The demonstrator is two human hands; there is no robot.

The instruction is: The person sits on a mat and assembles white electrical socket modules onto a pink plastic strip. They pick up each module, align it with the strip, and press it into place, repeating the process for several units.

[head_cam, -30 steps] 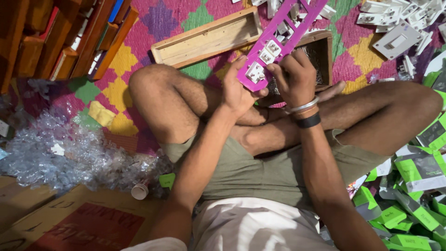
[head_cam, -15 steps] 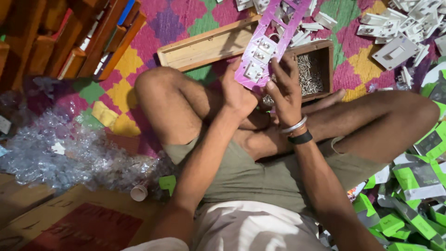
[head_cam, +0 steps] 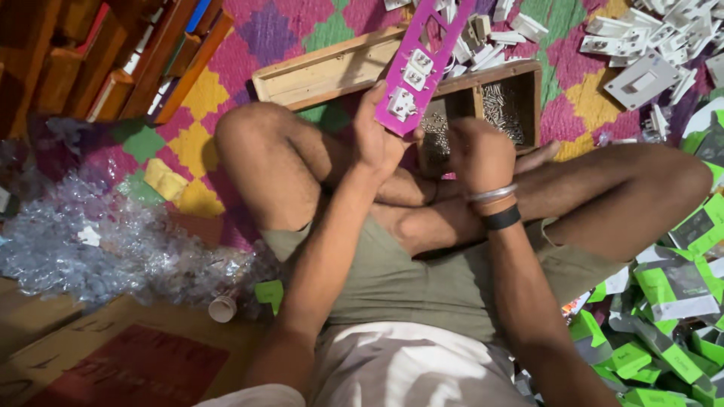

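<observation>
My left hand (head_cam: 381,139) grips the lower end of a long magenta plate (head_cam: 426,64) that carries white switch and socket modules and has open cut-outs. The plate stands tilted over a wooden box (head_cam: 324,71). My right hand (head_cam: 479,154), with a bangle and a dark band at the wrist, is off the plate. Its fingers curl down at the box's compartment of small metal screws (head_cam: 501,105), and what they hold is hidden. I sit cross-legged with both arms over my knees.
Loose white switch parts (head_cam: 641,53) lie scattered on the patterned mat at the top right. Green and white packets (head_cam: 664,301) pile up at the right. Crumpled clear plastic (head_cam: 98,241) lies at the left, by cardboard (head_cam: 113,354) and wooden shelves (head_cam: 113,68).
My right hand has let go of the magenta plate and dropped to the screw compartment. My left hand keeps hold of the plate.
</observation>
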